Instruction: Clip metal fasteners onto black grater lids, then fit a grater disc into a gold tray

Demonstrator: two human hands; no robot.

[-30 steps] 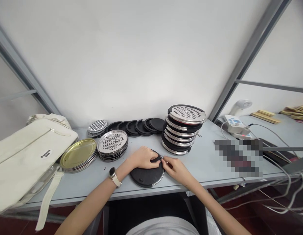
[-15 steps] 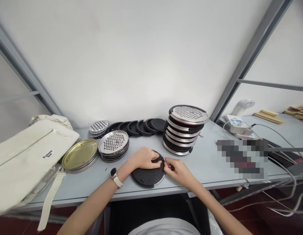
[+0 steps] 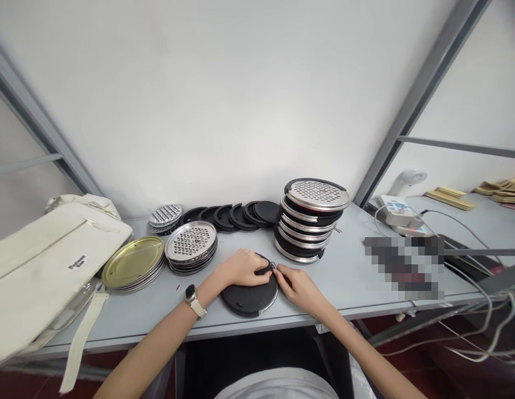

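A round black disc (image 3: 249,300) with a metal rim along its right side lies flat near the table's front edge. My left hand (image 3: 243,268) rests on top of it, thumb and fingers closed on its upper right part. At that right edge, my right hand (image 3: 297,285) pinches a small metal wire loop (image 3: 273,265) between thumb and fingertips. The fingers partly cover the loop, so how it joins the disc is hard to see. Just behind stands a tall stack of black-rimmed metal grater discs (image 3: 309,238).
Left of the hands are piled grater plates (image 3: 191,244), gold-coloured round plates (image 3: 134,261) and a cream bag (image 3: 53,266). Overlapping black discs (image 3: 224,217) and small grater plates (image 3: 166,215) line the wall. Right are a white device (image 3: 396,210) with cables and wooden pieces (image 3: 450,198).
The right fingers have shifted slightly at the disc's edge, and the wire loop shows more clearly. My left hand keeps its place on the disc. The whole view has moved a little.
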